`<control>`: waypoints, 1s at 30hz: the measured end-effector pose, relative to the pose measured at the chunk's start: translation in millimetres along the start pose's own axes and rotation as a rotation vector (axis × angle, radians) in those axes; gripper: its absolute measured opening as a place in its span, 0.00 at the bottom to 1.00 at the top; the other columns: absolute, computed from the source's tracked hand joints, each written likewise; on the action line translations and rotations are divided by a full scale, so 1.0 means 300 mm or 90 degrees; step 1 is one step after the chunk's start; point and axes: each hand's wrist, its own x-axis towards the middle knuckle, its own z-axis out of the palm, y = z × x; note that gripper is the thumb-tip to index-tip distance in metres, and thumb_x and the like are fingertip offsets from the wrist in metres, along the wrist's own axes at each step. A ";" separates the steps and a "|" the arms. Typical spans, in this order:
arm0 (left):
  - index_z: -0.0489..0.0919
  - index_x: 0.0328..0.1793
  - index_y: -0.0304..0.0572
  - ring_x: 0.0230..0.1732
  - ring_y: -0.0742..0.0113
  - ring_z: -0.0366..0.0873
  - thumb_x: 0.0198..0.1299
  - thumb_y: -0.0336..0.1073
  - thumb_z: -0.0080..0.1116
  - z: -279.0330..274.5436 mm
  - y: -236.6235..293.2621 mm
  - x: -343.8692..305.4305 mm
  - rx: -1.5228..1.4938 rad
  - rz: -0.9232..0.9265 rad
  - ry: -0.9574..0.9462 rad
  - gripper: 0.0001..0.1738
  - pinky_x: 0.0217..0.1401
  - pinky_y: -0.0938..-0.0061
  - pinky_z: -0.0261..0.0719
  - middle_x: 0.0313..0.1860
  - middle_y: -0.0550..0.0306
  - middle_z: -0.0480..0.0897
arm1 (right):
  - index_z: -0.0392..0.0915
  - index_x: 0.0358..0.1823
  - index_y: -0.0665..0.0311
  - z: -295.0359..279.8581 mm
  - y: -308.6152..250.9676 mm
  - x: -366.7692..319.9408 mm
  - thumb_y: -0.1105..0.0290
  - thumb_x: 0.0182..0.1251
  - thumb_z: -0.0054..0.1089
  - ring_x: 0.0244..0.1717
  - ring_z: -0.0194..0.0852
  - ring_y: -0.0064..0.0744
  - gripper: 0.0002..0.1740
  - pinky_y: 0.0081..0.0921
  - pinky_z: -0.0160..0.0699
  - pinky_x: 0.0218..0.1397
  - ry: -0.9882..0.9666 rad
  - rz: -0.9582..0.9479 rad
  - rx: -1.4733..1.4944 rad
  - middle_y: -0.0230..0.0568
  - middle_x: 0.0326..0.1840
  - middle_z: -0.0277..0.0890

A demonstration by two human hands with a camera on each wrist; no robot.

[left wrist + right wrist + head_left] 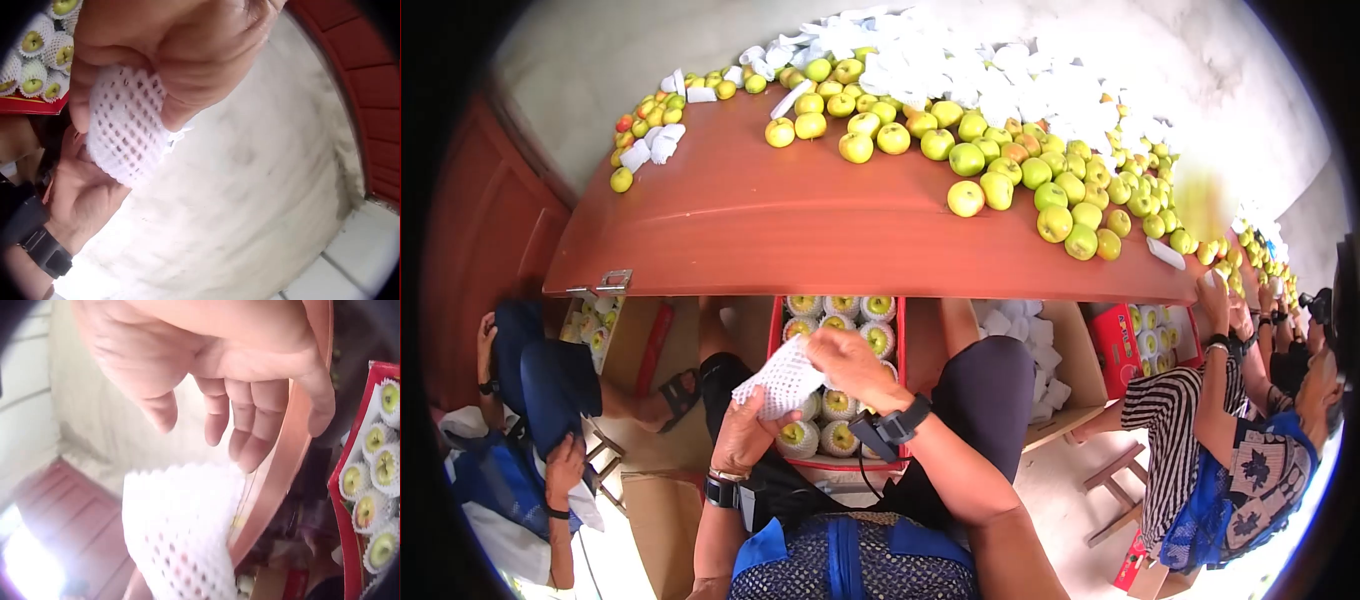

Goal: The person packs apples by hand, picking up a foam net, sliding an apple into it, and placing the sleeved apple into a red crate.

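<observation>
Close under the head camera, the left hand (745,435) grips a white foam net sleeve (780,378), thumb and fingers curled round it. At the sleeve's upper edge is the right hand (850,365), fingers loosely bent and holding nothing. Both hang above a red box (776,328) of net-wrapped fruit (840,405) between the person's knees, before the tabletop (750,220) strewn with loose green-yellow fruit (965,160).
</observation>
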 end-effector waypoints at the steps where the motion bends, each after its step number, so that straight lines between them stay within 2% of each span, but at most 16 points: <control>1: 0.67 0.64 0.43 0.56 0.62 0.75 0.63 0.44 0.54 -0.009 0.004 0.005 -0.028 0.015 0.004 0.26 0.49 0.63 0.80 0.57 0.56 0.76 | 0.76 0.40 0.64 -0.025 0.008 0.011 0.68 0.65 0.58 0.35 0.72 0.17 0.08 0.18 0.72 0.38 0.040 -0.041 0.069 0.29 0.33 0.76; 2: 0.67 0.64 0.42 0.56 0.61 0.75 0.63 0.44 0.54 -0.021 0.006 0.010 -0.059 0.033 0.010 0.26 0.50 0.62 0.80 0.58 0.55 0.75 | 0.76 0.41 0.64 -0.052 0.006 0.023 0.69 0.64 0.58 0.37 0.71 0.17 0.08 0.18 0.72 0.39 0.076 -0.081 0.137 0.29 0.34 0.75; 4: 0.66 0.65 0.43 0.58 0.59 0.74 0.63 0.44 0.53 -0.065 0.014 0.015 -0.109 0.062 0.027 0.26 0.54 0.59 0.78 0.59 0.55 0.75 | 0.74 0.45 0.62 -0.140 -0.048 0.063 0.72 0.61 0.61 0.38 0.70 0.18 0.11 0.19 0.72 0.42 0.237 -0.084 0.127 0.29 0.38 0.73; 6: 0.66 0.65 0.43 0.59 0.58 0.73 0.64 0.44 0.53 -0.110 0.015 0.018 -0.148 0.083 0.040 0.26 0.55 0.56 0.77 0.59 0.55 0.74 | 0.71 0.50 0.67 -0.278 -0.087 0.118 0.74 0.57 0.64 0.46 0.71 0.27 0.20 0.28 0.73 0.52 0.377 -0.099 0.028 0.38 0.47 0.74; 7: 0.66 0.64 0.43 0.60 0.57 0.72 0.63 0.43 0.52 -0.149 0.009 0.019 -0.162 0.089 0.034 0.25 0.56 0.53 0.76 0.60 0.54 0.74 | 0.69 0.52 0.67 -0.378 -0.060 0.158 0.74 0.55 0.65 0.49 0.70 0.30 0.23 0.31 0.71 0.55 0.448 -0.163 -0.135 0.39 0.49 0.73; 9: 0.68 0.62 0.43 0.60 0.56 0.72 0.63 0.43 0.53 -0.166 0.003 0.019 -0.232 0.090 0.044 0.23 0.58 0.50 0.73 0.59 0.54 0.74 | 0.66 0.55 0.68 -0.564 -0.035 0.243 0.70 0.53 0.66 0.55 0.66 0.32 0.28 0.31 0.69 0.56 0.604 -0.230 -0.313 0.42 0.53 0.70; 10: 0.69 0.61 0.44 0.60 0.56 0.72 0.63 0.43 0.53 -0.175 0.007 0.023 -0.265 0.095 0.048 0.23 0.58 0.49 0.72 0.59 0.54 0.75 | 0.63 0.59 0.67 -0.611 -0.089 0.247 0.66 0.51 0.68 0.57 0.66 0.39 0.35 0.35 0.68 0.57 0.579 -0.107 -0.251 0.47 0.55 0.67; 11: 0.69 0.60 0.44 0.59 0.54 0.72 0.63 0.42 0.53 -0.183 0.003 0.023 -0.274 0.096 0.070 0.21 0.58 0.48 0.72 0.59 0.55 0.75 | 0.59 0.64 0.61 -0.645 -0.112 0.252 0.61 0.47 0.69 0.58 0.66 0.49 0.42 0.40 0.68 0.58 0.642 0.008 -0.514 0.52 0.56 0.66; 14: 0.70 0.59 0.43 0.58 0.54 0.73 0.63 0.40 0.53 -0.262 -0.029 0.039 -0.267 0.049 0.120 0.20 0.58 0.49 0.73 0.57 0.54 0.76 | 0.57 0.67 0.53 -0.686 -0.125 0.305 0.56 0.45 0.69 0.58 0.66 0.53 0.46 0.42 0.67 0.60 0.609 0.144 -0.654 0.57 0.58 0.65; 15: 0.70 0.58 0.43 0.57 0.55 0.73 0.63 0.39 0.53 -0.273 -0.033 0.034 -0.261 0.041 0.124 0.19 0.57 0.50 0.73 0.56 0.54 0.76 | 0.56 0.67 0.50 -0.694 -0.124 0.326 0.54 0.47 0.67 0.59 0.65 0.52 0.44 0.41 0.67 0.60 0.589 0.151 -0.700 0.58 0.59 0.63; 18: 0.71 0.57 0.43 0.57 0.57 0.74 0.63 0.36 0.52 -0.283 -0.031 0.032 -0.252 0.017 0.149 0.17 0.56 0.53 0.74 0.55 0.53 0.77 | 0.55 0.68 0.48 -0.719 -0.135 0.395 0.53 0.48 0.66 0.59 0.66 0.50 0.44 0.40 0.68 0.59 0.495 0.242 -0.774 0.59 0.60 0.61; 22: 0.72 0.56 0.42 0.55 0.58 0.75 0.63 0.34 0.51 -0.283 -0.038 0.024 -0.270 0.014 0.183 0.16 0.54 0.56 0.76 0.54 0.54 0.78 | 0.60 0.62 0.52 -0.688 -0.148 0.423 0.52 0.47 0.68 0.57 0.67 0.50 0.41 0.40 0.70 0.57 0.498 0.308 -0.802 0.58 0.59 0.63; 26: 0.72 0.57 0.43 0.55 0.59 0.75 0.63 0.33 0.51 -0.260 -0.043 0.029 -0.272 -0.018 0.163 0.16 0.53 0.57 0.76 0.53 0.55 0.78 | 0.60 0.58 0.59 -0.674 -0.188 0.388 0.56 0.46 0.70 0.53 0.71 0.42 0.39 0.37 0.72 0.52 0.471 0.262 -0.729 0.52 0.55 0.68; 29: 0.70 0.60 0.43 0.56 0.60 0.74 0.62 0.33 0.52 -0.220 -0.031 0.017 -0.231 -0.011 0.113 0.19 0.54 0.57 0.75 0.55 0.56 0.77 | 0.60 0.58 0.61 -0.696 -0.102 0.382 0.60 0.45 0.70 0.52 0.71 0.32 0.39 0.32 0.71 0.50 0.469 -0.014 -0.365 0.41 0.50 0.71; 30: 0.70 0.61 0.44 0.57 0.60 0.74 0.62 0.33 0.52 -0.203 -0.026 0.015 -0.212 -0.010 0.093 0.20 0.55 0.57 0.75 0.55 0.56 0.77 | 0.60 0.58 0.62 -0.631 -0.159 0.340 0.64 0.46 0.69 0.52 0.70 0.30 0.38 0.30 0.71 0.50 0.421 -0.010 -0.204 0.39 0.49 0.71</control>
